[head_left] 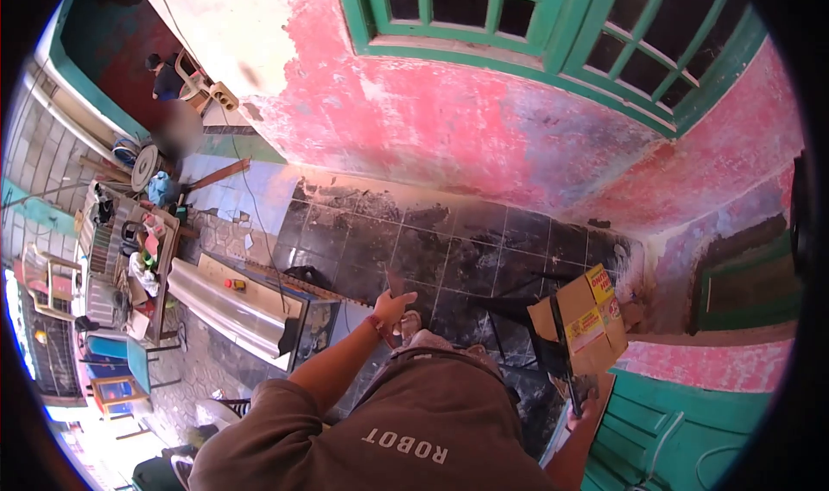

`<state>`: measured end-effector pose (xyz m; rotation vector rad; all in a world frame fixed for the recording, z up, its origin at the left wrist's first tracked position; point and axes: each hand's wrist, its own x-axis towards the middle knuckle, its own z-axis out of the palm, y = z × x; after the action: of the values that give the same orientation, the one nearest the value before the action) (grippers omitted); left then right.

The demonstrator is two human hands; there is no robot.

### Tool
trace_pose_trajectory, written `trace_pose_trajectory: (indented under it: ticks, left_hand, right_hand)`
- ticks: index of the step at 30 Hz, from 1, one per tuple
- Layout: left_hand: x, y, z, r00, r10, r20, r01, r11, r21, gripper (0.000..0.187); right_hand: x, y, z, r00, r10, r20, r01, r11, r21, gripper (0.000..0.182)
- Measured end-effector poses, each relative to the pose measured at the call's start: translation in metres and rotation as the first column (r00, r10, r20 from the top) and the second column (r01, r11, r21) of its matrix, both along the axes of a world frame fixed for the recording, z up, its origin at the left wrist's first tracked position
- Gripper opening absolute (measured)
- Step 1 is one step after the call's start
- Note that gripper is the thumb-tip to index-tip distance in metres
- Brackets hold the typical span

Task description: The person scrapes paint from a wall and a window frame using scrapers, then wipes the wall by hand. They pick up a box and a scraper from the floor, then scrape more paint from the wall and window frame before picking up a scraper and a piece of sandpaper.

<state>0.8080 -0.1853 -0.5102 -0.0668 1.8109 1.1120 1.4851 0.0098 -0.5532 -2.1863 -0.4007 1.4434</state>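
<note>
My left hand [393,308], with a red band at the wrist, is closed over the dark tiled floor. A brownish flat piece [395,283] shows just beyond its fingers; I cannot make out what it is. At the lower right, my right hand [589,407] is closed around the lower end of a long dark bar [562,335]. The bar crosses in front of an open cardboard box [594,325] with yellow and red labels. Beside the box is a black folding frame [496,316].
A long bench [246,288] with a shiny sheet stands left. Beyond it is a cluttered table [129,266]. A person [166,78] is at the far upper left. A pink wall [432,120] rises ahead, and a green door [673,422] is at the lower right.
</note>
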Motion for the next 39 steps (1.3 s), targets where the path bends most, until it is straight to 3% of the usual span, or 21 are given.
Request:
trace_pose_trajectory:
  ticks: [2,4,8,12,14,16,17,18,19,20,21,23,24,26,27,28,30,32,35,37,39]
  left_hand:
    - [-0.017,-0.007,-0.007,1.0,-0.023,-0.005,0.024,0.999,0.027,0.044]
    - [-0.032,-0.005,0.013,0.999,-0.05,0.021,0.05,0.998,0.032,0.045]
    - [-0.057,-0.01,0.03,0.998,-0.033,0.049,0.029,0.997,0.075,0.039]
    - [-0.075,-0.013,0.037,0.985,0.026,0.168,-0.053,0.985,0.162,0.032]
    - [-0.081,-0.007,0.039,0.968,0.072,0.24,-0.121,0.973,0.197,0.032]
    - [-0.088,0.004,0.04,0.944,0.122,0.306,-0.203,0.948,0.246,0.034]
    - [-0.091,0.015,0.061,0.929,0.136,0.345,-0.234,0.937,0.26,0.036]
    - [-0.098,0.027,0.06,0.917,0.148,0.371,-0.264,0.921,0.286,0.035]
    - [-0.103,0.039,0.058,0.903,0.164,0.397,-0.299,0.903,0.309,0.035]
    - [-0.107,0.05,0.055,0.887,0.185,0.423,-0.34,0.881,0.328,0.034]
    - [-0.111,0.064,0.027,0.862,0.198,0.467,-0.422,0.789,0.446,0.033]
    - [-0.122,0.1,0.026,0.795,0.224,0.565,-0.532,0.706,0.468,0.033]
    - [-0.135,0.108,0.029,0.76,0.233,0.607,-0.581,0.662,0.473,0.033]
    - [-0.164,0.115,0.07,0.697,0.177,0.694,-0.641,0.587,0.494,0.032]
    - [-0.175,0.118,0.084,0.666,0.137,0.733,-0.667,0.549,0.504,0.032]
    - [-0.183,0.118,0.077,0.836,0.153,0.526,-0.51,0.57,0.644,0.034]
    - [-0.206,0.118,0.055,0.989,0.148,0.011,-0.104,0.634,0.766,0.039]
    - [-0.232,0.11,0.049,0.99,0.111,-0.092,-0.01,0.685,0.728,0.044]
    - [-0.254,0.091,0.049,0.982,0.181,-0.048,-0.11,0.764,0.636,0.048]
    - [-0.272,0.078,0.044,0.919,0.346,0.189,-0.392,0.753,0.529,0.05]
    - [-0.289,0.058,0.016,0.658,0.543,0.521,-0.733,0.62,0.28,0.052]
  right_hand:
    - [0.048,0.016,-0.054,0.954,0.193,0.229,-0.207,0.977,0.041,0.066]
    - [-0.001,0.018,-0.01,0.863,0.217,0.456,-0.257,0.966,0.025,0.069]
    - [-0.056,0.035,0.057,0.711,0.043,0.702,-0.228,0.958,0.172,0.075]
    - [-0.115,0.078,0.112,0.654,-0.165,0.738,-0.199,0.904,0.378,0.079]
    - [-0.238,0.074,0.161,0.77,-0.154,0.62,-0.349,0.711,0.61,0.069]
    - [-0.331,0.09,0.186,0.989,0.026,0.146,-0.134,0.578,0.805,0.057]
    - [-0.358,0.107,0.173,0.942,0.207,0.265,-0.336,0.619,0.71,0.056]
    - [-0.402,0.114,0.168,0.921,0.353,0.166,-0.367,0.637,0.678,0.055]
    - [-0.445,0.122,0.163,0.873,0.484,0.063,-0.408,0.653,0.637,0.053]
    - [-0.511,0.104,0.17,0.807,0.54,-0.238,-0.288,0.713,0.64,0.05]
    - [-0.555,0.098,0.165,0.707,0.626,-0.33,-0.353,0.717,0.601,0.046]
    - [-0.63,0.089,0.157,0.469,0.731,-0.495,-0.538,0.681,0.497,0.041]
    - [-0.659,0.084,0.154,0.35,0.741,-0.574,-0.637,0.637,0.434,0.039]
    - [-0.708,0.081,0.105,0.075,0.898,-0.434,-0.731,0.346,0.589,0.036]
    - [-0.727,0.08,0.102,0.017,0.893,-0.45,-0.761,0.304,0.574,0.035]
    - [-0.75,0.076,0.108,-0.042,0.884,-0.465,-0.787,0.257,0.561,0.033]
    - [-0.795,0.079,0.128,0.041,0.753,-0.657,-0.869,0.352,0.349,0.032]
    - [-0.834,0.088,0.13,-0.055,0.732,-0.679,-0.881,0.285,0.378,0.031]
    - [-0.876,0.105,0.14,-0.13,0.68,-0.722,-0.916,0.196,0.349,0.031]
    - [-0.904,0.118,0.133,-0.137,0.671,-0.728,-0.937,0.151,0.315,0.034]
    - [-0.923,0.121,0.12,-0.024,0.652,-0.758,-0.946,0.231,0.229,0.032]
